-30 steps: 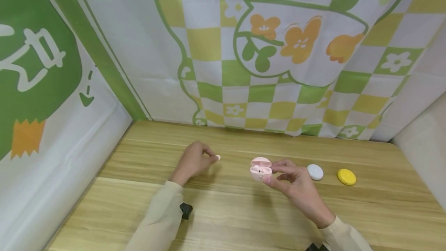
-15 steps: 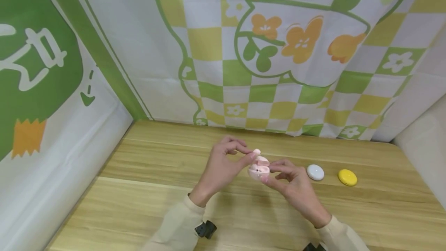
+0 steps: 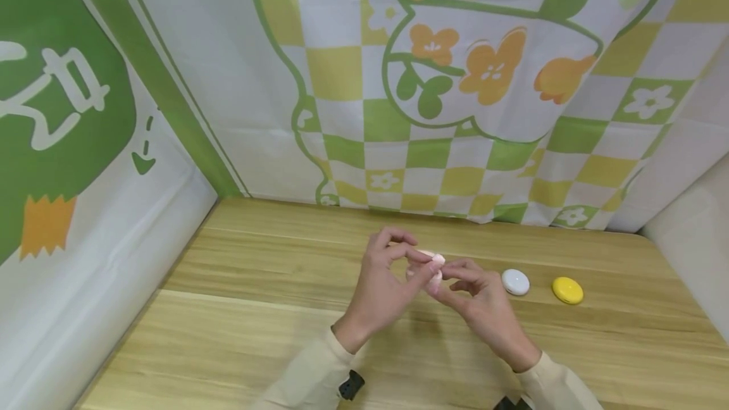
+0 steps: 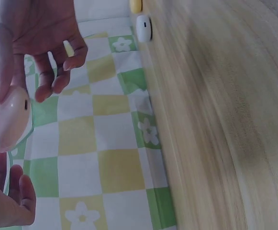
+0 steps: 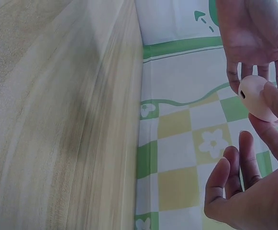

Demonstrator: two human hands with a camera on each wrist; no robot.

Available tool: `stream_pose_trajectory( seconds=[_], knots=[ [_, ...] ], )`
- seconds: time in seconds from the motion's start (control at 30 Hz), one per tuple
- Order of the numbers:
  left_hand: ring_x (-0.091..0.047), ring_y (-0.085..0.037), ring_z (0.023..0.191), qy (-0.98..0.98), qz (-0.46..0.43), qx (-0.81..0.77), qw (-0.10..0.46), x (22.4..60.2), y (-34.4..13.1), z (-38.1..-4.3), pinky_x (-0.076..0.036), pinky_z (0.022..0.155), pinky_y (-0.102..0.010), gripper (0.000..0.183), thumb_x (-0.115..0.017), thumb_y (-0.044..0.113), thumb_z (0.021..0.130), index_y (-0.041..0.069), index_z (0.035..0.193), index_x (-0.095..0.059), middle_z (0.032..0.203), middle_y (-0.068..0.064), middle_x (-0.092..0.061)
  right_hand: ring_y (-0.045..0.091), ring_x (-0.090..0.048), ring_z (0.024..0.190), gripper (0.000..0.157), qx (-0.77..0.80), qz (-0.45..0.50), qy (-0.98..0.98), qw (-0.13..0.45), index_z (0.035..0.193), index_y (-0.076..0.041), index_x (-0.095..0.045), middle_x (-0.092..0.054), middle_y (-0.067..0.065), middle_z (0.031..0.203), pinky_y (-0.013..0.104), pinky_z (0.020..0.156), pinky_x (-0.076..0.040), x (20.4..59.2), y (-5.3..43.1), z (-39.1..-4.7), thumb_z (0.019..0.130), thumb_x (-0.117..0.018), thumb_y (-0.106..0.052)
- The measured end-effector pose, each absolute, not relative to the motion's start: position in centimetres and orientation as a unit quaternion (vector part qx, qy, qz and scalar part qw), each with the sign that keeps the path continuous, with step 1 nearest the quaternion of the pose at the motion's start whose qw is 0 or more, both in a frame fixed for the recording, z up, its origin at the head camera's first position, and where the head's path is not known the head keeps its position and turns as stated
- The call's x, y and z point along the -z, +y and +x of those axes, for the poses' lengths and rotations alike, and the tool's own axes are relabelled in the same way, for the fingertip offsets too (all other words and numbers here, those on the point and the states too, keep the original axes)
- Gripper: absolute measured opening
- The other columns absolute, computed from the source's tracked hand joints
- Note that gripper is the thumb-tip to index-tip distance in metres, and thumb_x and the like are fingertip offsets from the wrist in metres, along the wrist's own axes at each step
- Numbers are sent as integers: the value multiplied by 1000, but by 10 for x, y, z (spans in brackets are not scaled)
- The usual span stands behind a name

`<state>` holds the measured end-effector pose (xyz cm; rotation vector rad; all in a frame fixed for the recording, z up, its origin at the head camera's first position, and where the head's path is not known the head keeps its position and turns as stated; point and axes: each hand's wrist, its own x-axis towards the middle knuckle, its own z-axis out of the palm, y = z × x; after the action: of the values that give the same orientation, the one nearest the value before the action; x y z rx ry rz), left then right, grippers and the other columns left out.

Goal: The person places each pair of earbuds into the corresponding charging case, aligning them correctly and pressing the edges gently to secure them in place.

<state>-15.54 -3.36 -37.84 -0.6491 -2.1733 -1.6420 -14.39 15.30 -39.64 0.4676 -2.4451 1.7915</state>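
The pink earbud case [image 3: 435, 281] is held up off the table between both hands, its lid up and partly hidden by the left hand's fingers. My right hand [image 3: 491, 310] grips the case at its right side between thumb and fingers. With thumb and index finger, my left hand [image 3: 383, 286] pinches a small pale earbud [image 3: 438, 260] right at the case opening. Whether the earbud sits inside the case cannot be seen. Both wrist views show the case's rounded outside [image 4: 12, 120] with a small dark port [image 5: 243, 95].
A round white case [image 3: 515, 282] and a round yellow case [image 3: 567, 290] lie on the wooden table [image 3: 256, 328] to the right of the right hand. Behind the table hangs a checked cloth [image 3: 387, 119]; a green and white cloth [image 3: 114, 207] stands at the left.
My left hand has come from the left with the earbud, over to the case's opening. The right hand keeps its hold on the case, nearly still.
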Motion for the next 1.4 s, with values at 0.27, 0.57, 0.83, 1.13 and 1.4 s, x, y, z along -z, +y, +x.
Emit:
stream_pose_trajectory(
  seconds=[0.27, 0.57, 0.83, 1.13, 1.4],
  knots=[
    [-48, -20, 112, -782, -233, 540, 207, 380, -32, -154, -39, 93, -44, 10, -83, 19, 86, 10, 88, -78, 111, 0, -58, 20, -59, 107, 16, -592, 143, -792, 40, 105, -9, -79, -67, 6, 107, 36, 85, -51, 395, 153, -144, 89, -79, -13],
    [-49, -22, 109, -804, -232, 494, 235, 375, -31, -153, -38, 91, -43, 13, -85, 18, 81, 11, 83, -73, 108, -5, -60, 16, -58, 105, 15, -584, 149, -796, 55, 101, -4, -79, -67, 6, 104, 33, 85, -51, 396, 153, -145, 86, -80, -7],
    [-51, -23, 105, -814, -219, 473, 256, 375, -28, -154, -37, 95, -46, 18, -87, 19, 77, 12, 80, -71, 107, -5, -61, 14, -59, 104, 19, -578, 153, -799, 62, 104, -4, -79, -68, 5, 103, 33, 84, -52, 396, 153, -145, 86, -81, -6],
    [-51, -23, 107, -816, -248, 457, 253, 373, -28, -153, -37, 93, -43, 6, -79, 17, 80, 15, 86, -76, 108, -4, -60, 14, -58, 106, 14, -577, 160, -799, 60, 101, -5, -80, -67, 5, 104, 33, 86, -49, 397, 154, -144, 87, -80, -6],
    [-49, -24, 111, -828, -254, 439, 238, 370, -33, -152, -36, 96, -47, 9, -80, 25, 80, 18, 86, -78, 112, -3, -58, 14, -58, 107, 14, -579, 164, -796, 63, 101, -6, -80, -68, 5, 104, 34, 86, -49, 396, 154, -144, 87, -79, -6]
  ],
)
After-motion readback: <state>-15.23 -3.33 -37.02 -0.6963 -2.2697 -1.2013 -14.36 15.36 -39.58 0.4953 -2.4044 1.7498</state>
